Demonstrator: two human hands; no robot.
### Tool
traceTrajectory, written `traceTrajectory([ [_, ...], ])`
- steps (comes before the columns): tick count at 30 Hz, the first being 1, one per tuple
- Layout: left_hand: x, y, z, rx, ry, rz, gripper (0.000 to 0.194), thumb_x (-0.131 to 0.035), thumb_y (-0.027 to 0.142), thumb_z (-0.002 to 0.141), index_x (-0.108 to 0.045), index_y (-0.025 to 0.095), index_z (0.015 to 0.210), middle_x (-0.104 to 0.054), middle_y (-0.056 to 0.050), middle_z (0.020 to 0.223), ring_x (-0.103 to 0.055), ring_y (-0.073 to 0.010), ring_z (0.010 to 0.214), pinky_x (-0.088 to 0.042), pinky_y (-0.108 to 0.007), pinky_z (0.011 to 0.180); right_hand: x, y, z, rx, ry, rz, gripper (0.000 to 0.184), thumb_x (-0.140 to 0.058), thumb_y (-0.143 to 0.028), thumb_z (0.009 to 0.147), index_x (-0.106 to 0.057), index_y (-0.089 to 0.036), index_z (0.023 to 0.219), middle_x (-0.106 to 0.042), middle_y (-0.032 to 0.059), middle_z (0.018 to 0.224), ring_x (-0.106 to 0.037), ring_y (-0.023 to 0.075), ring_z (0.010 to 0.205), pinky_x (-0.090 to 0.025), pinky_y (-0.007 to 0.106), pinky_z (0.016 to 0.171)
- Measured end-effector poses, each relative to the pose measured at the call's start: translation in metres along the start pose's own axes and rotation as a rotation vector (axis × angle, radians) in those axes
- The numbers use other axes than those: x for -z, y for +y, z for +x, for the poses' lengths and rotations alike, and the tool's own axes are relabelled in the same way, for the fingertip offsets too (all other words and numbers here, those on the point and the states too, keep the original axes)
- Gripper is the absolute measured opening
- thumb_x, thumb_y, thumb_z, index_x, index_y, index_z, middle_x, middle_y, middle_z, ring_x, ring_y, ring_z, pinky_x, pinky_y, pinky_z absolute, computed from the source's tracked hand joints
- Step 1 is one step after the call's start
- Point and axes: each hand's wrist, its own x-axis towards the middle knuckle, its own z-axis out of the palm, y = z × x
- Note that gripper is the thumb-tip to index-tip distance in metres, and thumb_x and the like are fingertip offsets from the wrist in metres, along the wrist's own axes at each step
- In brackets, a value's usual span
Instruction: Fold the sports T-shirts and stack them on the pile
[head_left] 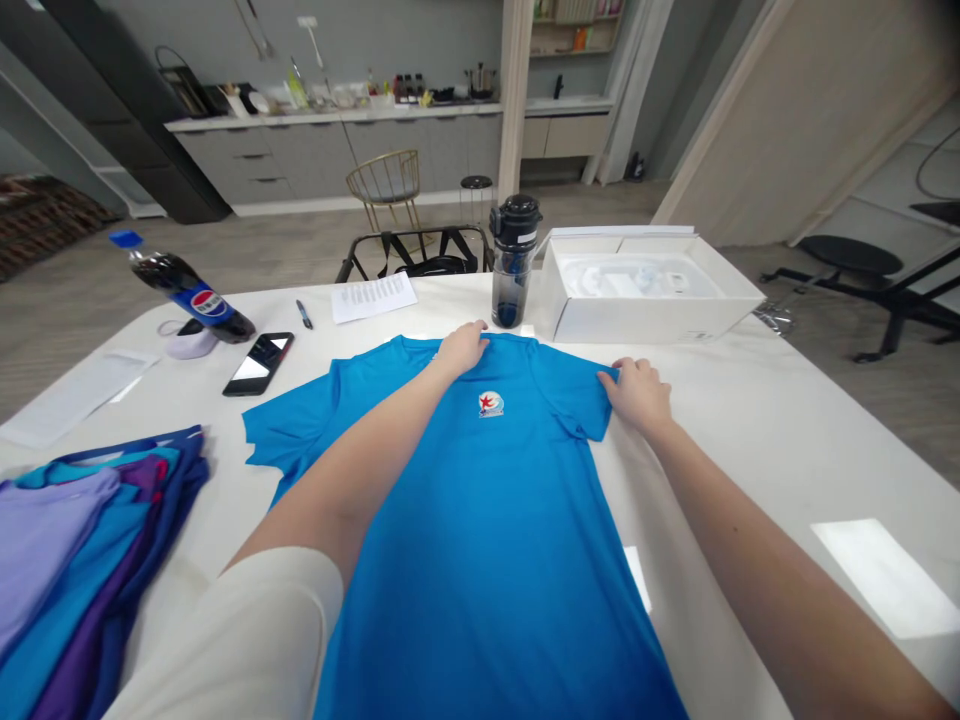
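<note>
A blue T-shirt point(480, 520) with a small round red-and-white logo lies spread front side up on the white table, collar away from me. My left hand point(463, 348) is closed at the collar, its fingers gripping the neckline fabric. On the other side, my right hand point(639, 392) pinches the hem of the sleeve at the right, thumb over the cloth. The left-side sleeve lies loose with a wavy edge. My left forearm crosses over the shirt and hides part of its left side.
Folded clothes point(97, 540) are piled at the left. A cola bottle point(187, 290), phone point(259, 364), pen point(304, 314) and papers point(373, 298) lie beyond. A dark drink bottle point(514, 262) and open white box point(637, 290) stand just past the collar.
</note>
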Motion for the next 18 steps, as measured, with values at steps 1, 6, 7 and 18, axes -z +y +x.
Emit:
traceTrajectory([
  [1, -0.002, 0.002, 0.012, 0.010, -0.050, -0.015, 0.037, -0.046, 0.032, 0.101, -0.057, 0.022, 0.135, -0.067, -0.014, 0.125, -0.064, -0.0281, 0.117, -0.049, -0.038, 0.098, 0.000, 0.006, 0.001, -0.009, -0.020, 0.025, 0.046, -0.042, -0.053, 0.100, -0.060, -0.019, 0.126, -0.060, 0.0192, 0.126, -0.055, 0.0361, 0.117, -0.044, 0.053, 0.093],
  [6, -0.017, -0.002, 0.041, 0.078, -0.124, -0.016, 0.032, -0.047, 0.033, 0.100, -0.057, 0.023, 0.129, -0.072, -0.014, 0.117, -0.068, -0.0305, 0.111, -0.050, -0.040, 0.095, -0.008, 0.010, 0.006, -0.069, -0.026, 0.079, 0.038, -0.041, -0.049, 0.101, -0.061, -0.022, 0.119, -0.065, 0.0148, 0.119, -0.057, 0.0339, 0.112, -0.043, 0.050, 0.092],
  [7, -0.019, -0.004, 0.043, 0.074, -0.123, -0.015, 0.032, -0.047, 0.034, 0.100, -0.057, 0.024, 0.128, -0.072, -0.013, 0.116, -0.068, -0.0303, 0.111, -0.049, -0.040, 0.095, -0.011, 0.009, 0.007, -0.077, -0.018, 0.074, 0.038, -0.041, -0.048, 0.101, -0.062, -0.022, 0.118, -0.065, 0.0149, 0.119, -0.057, 0.0339, 0.112, -0.042, 0.050, 0.092],
  [18, 0.000, -0.011, 0.031, 0.047, 0.003, -0.546, 0.011, -0.054, 0.020, 0.094, -0.063, 0.023, 0.100, -0.073, -0.005, 0.086, -0.068, -0.0192, 0.084, -0.052, -0.033, 0.085, 0.073, -0.039, -0.017, 0.239, -0.039, 0.674, 0.036, -0.058, -0.059, 0.089, -0.060, -0.023, 0.085, -0.055, -0.0002, 0.067, -0.050, 0.0185, 0.064, -0.040, 0.031, 0.060],
])
